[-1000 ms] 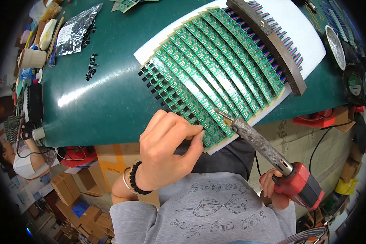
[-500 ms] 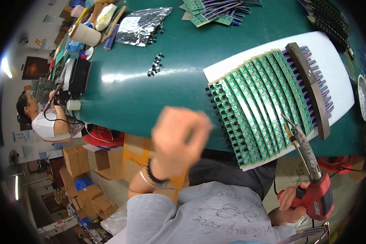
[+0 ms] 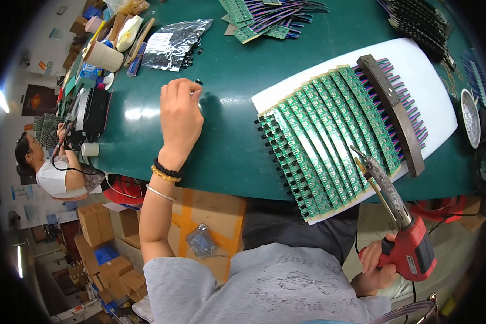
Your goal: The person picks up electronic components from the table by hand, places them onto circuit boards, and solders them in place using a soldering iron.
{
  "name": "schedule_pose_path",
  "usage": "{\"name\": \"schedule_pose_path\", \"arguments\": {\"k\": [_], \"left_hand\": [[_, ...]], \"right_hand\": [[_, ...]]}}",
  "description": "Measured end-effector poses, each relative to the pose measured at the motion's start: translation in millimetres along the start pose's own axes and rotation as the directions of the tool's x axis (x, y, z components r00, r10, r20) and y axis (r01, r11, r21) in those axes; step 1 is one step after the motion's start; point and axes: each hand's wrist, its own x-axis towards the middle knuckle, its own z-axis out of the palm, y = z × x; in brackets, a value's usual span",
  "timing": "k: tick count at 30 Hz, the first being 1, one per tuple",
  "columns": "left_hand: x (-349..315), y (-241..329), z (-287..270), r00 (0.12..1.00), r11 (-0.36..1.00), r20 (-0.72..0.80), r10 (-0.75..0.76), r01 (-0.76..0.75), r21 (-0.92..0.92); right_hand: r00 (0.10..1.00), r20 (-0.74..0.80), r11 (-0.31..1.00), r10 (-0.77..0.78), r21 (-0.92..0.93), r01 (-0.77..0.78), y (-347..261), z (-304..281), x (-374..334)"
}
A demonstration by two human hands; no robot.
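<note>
My left hand (image 3: 182, 114) reaches over the green table with its fingers closed together at the small loose black components. One component (image 3: 198, 82) shows just beyond the fingertips; whatever lies between the fingers is hidden. In my right hand (image 3: 377, 264) is a red soldering gun (image 3: 414, 251), its tip pointing up and left over the circuit boards. Rows of green circuit board strips (image 3: 329, 140) lie side by side on a white board (image 3: 434, 102). Black components (image 3: 283, 156) line the left strip's edge. A dark bar (image 3: 391, 110) lies across the wires at the right.
A clear bag (image 3: 175, 43) of black components lies at the far left, near a cream cup (image 3: 103, 56). More boards with wires (image 3: 264, 19) are at the back. A round metal dish (image 3: 470, 119) sits far right. Cardboard boxes (image 3: 200, 208) stand below the table; another person (image 3: 65, 167) works at left.
My left hand has moved left and away from me, from the table's near edge to the loose components. My right hand still holds the soldering gun. The whole view has shifted slightly.
</note>
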Motion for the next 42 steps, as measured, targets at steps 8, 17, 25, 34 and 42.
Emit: {"name": "schedule_pose_path", "arguments": {"k": [8, 17, 25, 34, 42], "left_hand": [[-6, -13, -1, 0.991, 0.995, 0.086, -0.100, 0.100, 0.003], [0, 29, -19, 0.971, 0.936, -0.078, -0.224, 0.192, -0.296], [-54, 196, -71, 0.893, 0.470, -0.159, 0.422, -0.365, -0.804], [-66, 201, -60, 0.896, 0.484, -0.122, 0.428, -0.341, -0.806], [-65, 195, -67, 0.854, 0.531, -0.096, 0.511, -0.402, -0.746]], "right_hand": [[1.000, 0.006, 1.000, 0.008, 0.016, -0.008, 3, 2, -4], [0.999, 0.013, 0.999, 0.047, 0.001, -0.047, -2, 17, 1], [0.926, 0.300, 0.936, 0.227, -0.331, -0.122, -20, 42, 30], [0.899, 0.437, 0.865, 0.008, -0.455, 0.213, -8, 31, 22], [0.762, 0.647, 0.652, -0.012, -0.573, 0.497, -10, 25, 18]]}}
